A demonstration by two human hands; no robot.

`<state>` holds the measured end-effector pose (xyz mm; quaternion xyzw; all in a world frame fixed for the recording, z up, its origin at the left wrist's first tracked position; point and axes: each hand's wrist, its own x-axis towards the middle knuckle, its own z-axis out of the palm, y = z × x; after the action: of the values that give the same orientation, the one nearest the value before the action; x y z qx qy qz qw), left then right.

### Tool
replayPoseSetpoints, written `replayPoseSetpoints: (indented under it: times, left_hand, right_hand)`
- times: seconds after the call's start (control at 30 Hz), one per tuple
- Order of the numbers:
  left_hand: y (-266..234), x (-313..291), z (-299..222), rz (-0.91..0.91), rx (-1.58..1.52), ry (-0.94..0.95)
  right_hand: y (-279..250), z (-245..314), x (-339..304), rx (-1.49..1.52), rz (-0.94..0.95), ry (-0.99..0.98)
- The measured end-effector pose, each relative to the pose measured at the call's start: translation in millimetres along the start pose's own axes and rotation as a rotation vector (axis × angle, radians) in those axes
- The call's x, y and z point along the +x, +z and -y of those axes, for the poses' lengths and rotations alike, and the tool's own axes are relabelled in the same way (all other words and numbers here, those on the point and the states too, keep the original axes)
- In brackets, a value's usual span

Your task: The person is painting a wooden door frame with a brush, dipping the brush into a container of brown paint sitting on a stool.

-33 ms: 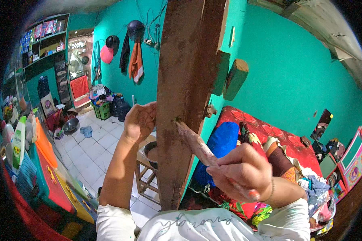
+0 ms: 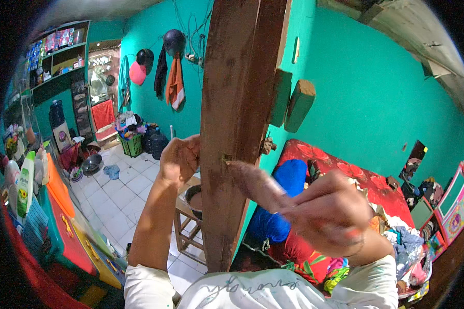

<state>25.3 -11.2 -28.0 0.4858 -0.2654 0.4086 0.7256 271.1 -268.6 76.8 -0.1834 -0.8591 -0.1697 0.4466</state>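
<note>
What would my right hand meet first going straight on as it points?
Likely the brown wooden post, with the stick-like thing in your right hand leading; blur leaves the depth unclear.

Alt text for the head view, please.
A person's blurred right hand holds a pale stick-like tool, its tip near a small notch in an upright brown board; the left hand is at the board's left edge. Behind: green walls, red floral bedding.

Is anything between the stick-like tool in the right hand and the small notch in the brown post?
Nothing visible: the stick-like tool, in the right hand, has its blurred tip right by the notch. The left hand is aside, at the post's left edge.
</note>
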Motion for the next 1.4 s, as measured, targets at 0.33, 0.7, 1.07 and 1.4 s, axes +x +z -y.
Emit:
replayPoseSetpoints:
  times: [0.33,0.7,1.07,1.4]
  left_hand:
    - [21.4,-0.2,3.8,-0.31,0.147,-0.035]
    - [20.1,-1.4,5.5,-0.307,0.176,-0.044]
    - [12.7,-2.6,6.0,-0.122,0.03,0.015]
    - [15.1,-10.0,4.8,-0.268,0.101,0.006]
  right_hand:
    - [-90.6,-35.3,100.7,0.007,-0.341,0.049]
    - [-67.1,-20.0,100.4,0.168,-0.184,0.129]
    - [-64.4,-61.3,128.0,0.061,-0.128,-0.2]
    - [-60.0,-26.4,117.0,0.018,-0.14,-0.072]
